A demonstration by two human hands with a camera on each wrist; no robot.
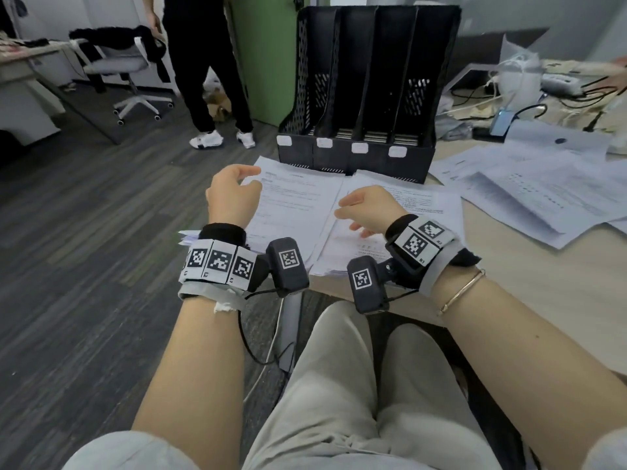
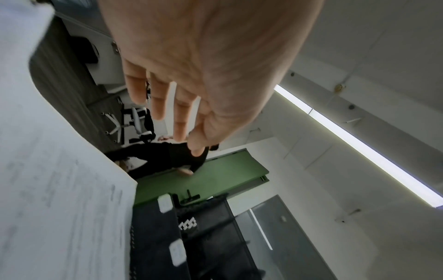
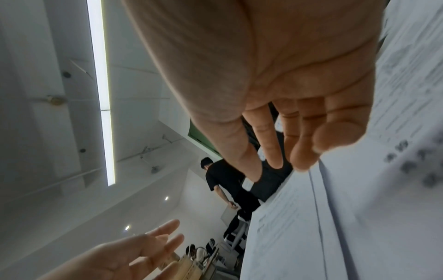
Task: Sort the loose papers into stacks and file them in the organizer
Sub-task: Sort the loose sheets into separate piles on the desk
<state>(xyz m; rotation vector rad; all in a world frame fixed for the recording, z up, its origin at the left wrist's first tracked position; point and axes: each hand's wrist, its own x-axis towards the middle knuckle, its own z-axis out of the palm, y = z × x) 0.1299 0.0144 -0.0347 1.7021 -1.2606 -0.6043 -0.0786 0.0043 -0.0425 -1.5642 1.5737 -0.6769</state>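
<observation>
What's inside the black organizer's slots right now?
The black organizer shows four slots with no papers standing in them. The slot floors behind its front lip are hidden. Two paper stacks lie in front.

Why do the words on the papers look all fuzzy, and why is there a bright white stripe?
Right wrist view: the papers sit very near the lens, so the print smears, and the ceiling light strip glares white. Left wrist view: the sheet is blurred too. Head view: the wide lens bends the organizer, and the print stays too small to read.
</observation>
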